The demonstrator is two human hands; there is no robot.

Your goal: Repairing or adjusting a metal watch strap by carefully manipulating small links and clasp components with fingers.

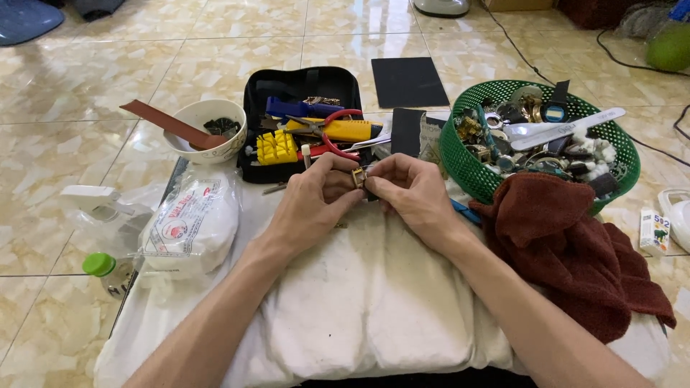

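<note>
A tiled floor (72, 86) of glossy beige marble pattern carries everything here, and on it lies a broad white padded cloth (374, 309) over which both forearms reach. To the right a dark red towel (575, 251) is heaped against a green plastic basket (460, 162) filled with watch parts and a long white tool. Behind the hands sits an open black tool case (302, 79) with a yellow-handled tool, red-handled pliers, a blue tool and a small yellow block holder. Left of the cloth rests a white printed bag (190, 226), with a white bowl (208, 129) beyond it holding a brown strip, and a clear bottle with a green cap (100, 266) lying near the cloth's edge. A flat black sheet (408, 81) lies on the tiles behind the case. The left hand (309, 205) and right hand (413, 197) meet over the far edge of the cloth, fingers of both curled closed and pinching between them a small gold-coloured watch case (359, 177) (its dark strap is mostly hidden under the right fingers), held just above the cloth and just in front of the tool case.
</note>
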